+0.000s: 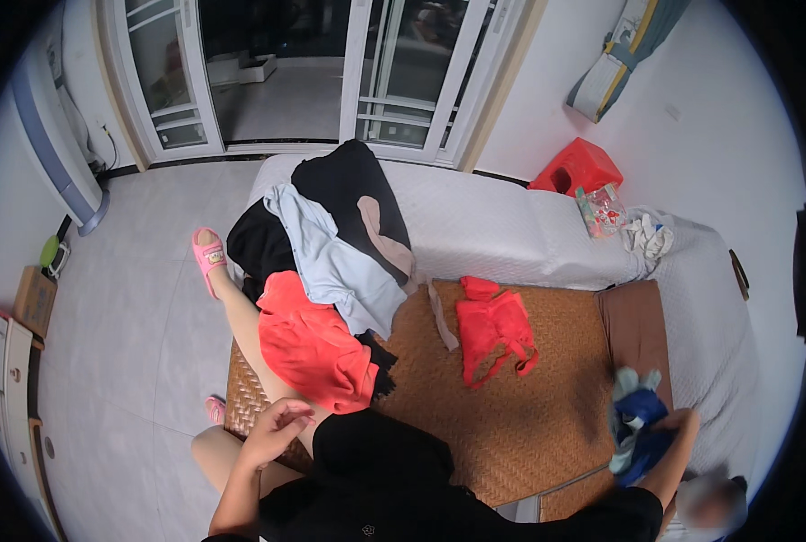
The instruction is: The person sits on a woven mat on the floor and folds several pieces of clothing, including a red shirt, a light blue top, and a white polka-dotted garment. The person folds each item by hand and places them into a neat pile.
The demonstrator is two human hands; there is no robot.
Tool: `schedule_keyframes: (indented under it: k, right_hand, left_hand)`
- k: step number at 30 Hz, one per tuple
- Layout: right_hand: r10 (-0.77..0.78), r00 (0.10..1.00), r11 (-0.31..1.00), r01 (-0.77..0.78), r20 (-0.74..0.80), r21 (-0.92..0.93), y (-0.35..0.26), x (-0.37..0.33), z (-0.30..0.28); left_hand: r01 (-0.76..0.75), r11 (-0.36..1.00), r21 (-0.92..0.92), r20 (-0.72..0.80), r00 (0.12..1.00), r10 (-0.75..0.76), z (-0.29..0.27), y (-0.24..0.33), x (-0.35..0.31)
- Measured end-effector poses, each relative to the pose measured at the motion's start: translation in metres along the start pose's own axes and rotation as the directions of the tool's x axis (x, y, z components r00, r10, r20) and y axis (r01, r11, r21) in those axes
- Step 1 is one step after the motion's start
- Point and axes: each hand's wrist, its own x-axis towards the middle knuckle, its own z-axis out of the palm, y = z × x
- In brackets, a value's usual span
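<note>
a blue cloth bundle point(636, 435) is gripped at four o'clock by the right hand point(681, 423). at seven o'clock, the left hand point(276, 432) is held loosely half-curled near a red garment point(313, 348).

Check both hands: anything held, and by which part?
Right hand: blue garment, bunched, held at its right side; exact finger grip hidden. Left hand: nothing visibly held.

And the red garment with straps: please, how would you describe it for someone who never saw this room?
Start from the large woven mat. The red garment lies on its upper half, left of the brown cushion. Unlike the larger red cloth by the person's leg, it has straps.
</note>
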Motion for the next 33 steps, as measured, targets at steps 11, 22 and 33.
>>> schedule_keyframes:
  k: [11,22,33]
  right_hand:
    - [-0.807,-0.285,-0.237,0.958,-0.518,-0.158,-0.459,-0.266,0.06]
    - [-0.86,-0.144,-0.28,0.935,-0.489,0.218,-0.675,-0.37,0.059]
    - [-0.089,-0.446,-0.498,0.794,-0.89,-0.348,-0.672,-0.35,-0.026]
  left_hand:
    - [-0.019,1.0,0.021,-0.044,0.999,0.02,0.001,-0.012,-0.012]
    - [0.066,0.975,-0.214,-0.295,0.947,-0.129,-0.025,-0.032,-0.056]
    - [0.131,0.889,-0.439,-0.27,0.924,-0.27,-0.019,-0.021,0.008]
